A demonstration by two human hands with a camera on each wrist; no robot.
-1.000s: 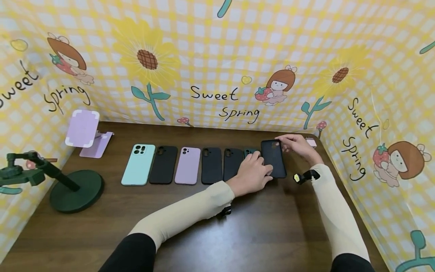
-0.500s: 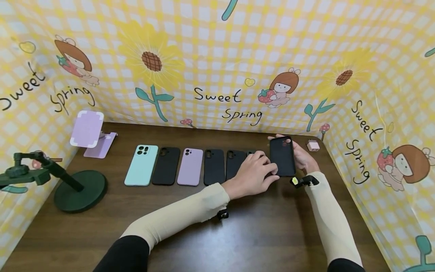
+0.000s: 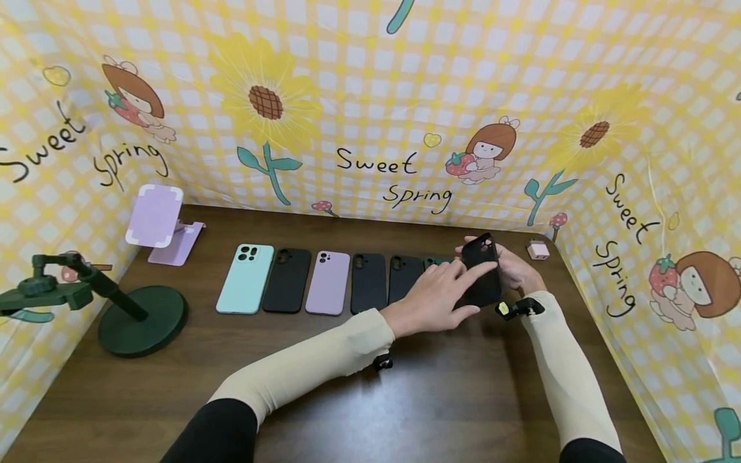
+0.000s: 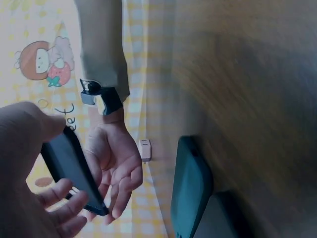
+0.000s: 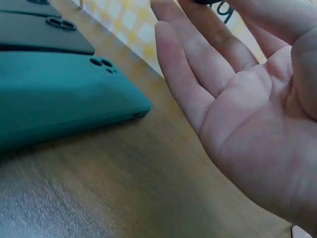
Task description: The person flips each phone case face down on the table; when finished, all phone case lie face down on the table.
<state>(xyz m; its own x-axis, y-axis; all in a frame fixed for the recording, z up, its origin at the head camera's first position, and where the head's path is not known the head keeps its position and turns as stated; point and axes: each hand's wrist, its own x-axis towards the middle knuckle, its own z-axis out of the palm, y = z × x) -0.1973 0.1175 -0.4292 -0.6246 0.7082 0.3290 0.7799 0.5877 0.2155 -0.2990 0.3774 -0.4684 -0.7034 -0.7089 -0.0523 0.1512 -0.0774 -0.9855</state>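
Note:
My right hand (image 3: 515, 267) holds a black phone case (image 3: 479, 257) up off the table, tilted, with its fingers behind it; in the right wrist view the palm (image 5: 262, 129) faces up and only a sliver of the case shows. My left hand (image 3: 431, 299) reaches over from the left, its index finger stretched across the case's face and its thumb near the lower end. In the left wrist view, left fingers (image 4: 69, 208) overlap the case (image 4: 67, 158). Beside the left hand, a green phone case (image 5: 59, 94) ends the row on the table.
Leftward runs a row of phone cases: black (image 3: 403, 276), black (image 3: 368, 283), lilac (image 3: 327, 283), black (image 3: 286, 280) and mint (image 3: 246, 278). A lilac stand (image 3: 154, 215) and a dark green stand (image 3: 145, 321) are at left. A pink charger plug (image 3: 538, 250) sits at right.
The case has shifted slightly right and turned in the right hand. The left index finger has straightened onto its face. More of the green case shows than half a second ago.

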